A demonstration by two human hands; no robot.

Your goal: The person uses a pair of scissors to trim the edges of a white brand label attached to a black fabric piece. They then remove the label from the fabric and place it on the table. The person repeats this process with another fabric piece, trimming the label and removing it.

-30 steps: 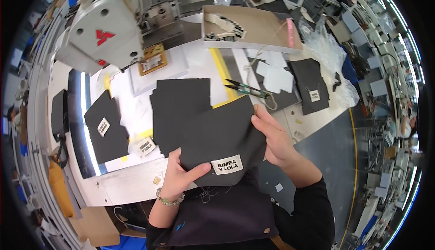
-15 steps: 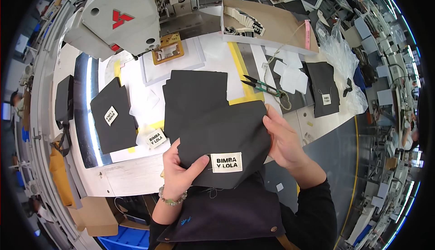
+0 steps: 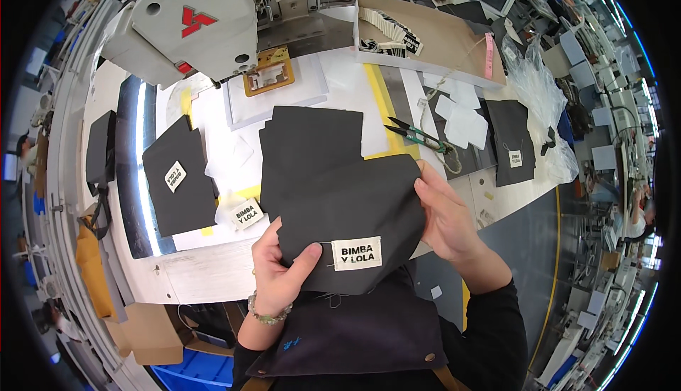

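A dark grey fabric panel [image 3: 355, 203] is held up in front of me between both hands, tilted toward me. Sewn on its lower part is a cream label [image 3: 357, 253] with black lettering; loose threads hang at its left side and below the panel's edge. My left hand [image 3: 278, 274] grips the left edge, thumb on top beside the label, fingers hidden behind. At the right edge, my right hand [image 3: 448, 217] pinches the panel, thumb in front. Behind it, more dark fabric panels [image 3: 312, 132] lie on the white table.
A sewing machine head [image 3: 188, 22] stands at the back left, near a brass-coloured clamp frame [image 3: 269, 75]. Green-handled snips [image 3: 418, 136] lie right of the panels. A shallow box [image 3: 454, 65] holds labels. Labelled panels lie left [image 3: 177, 203] and right [image 3: 512, 129].
The view has shifted slightly, so the table things sit a little farther right. My left thumb has slid a little left, away from the label. Both hands keep their hold.
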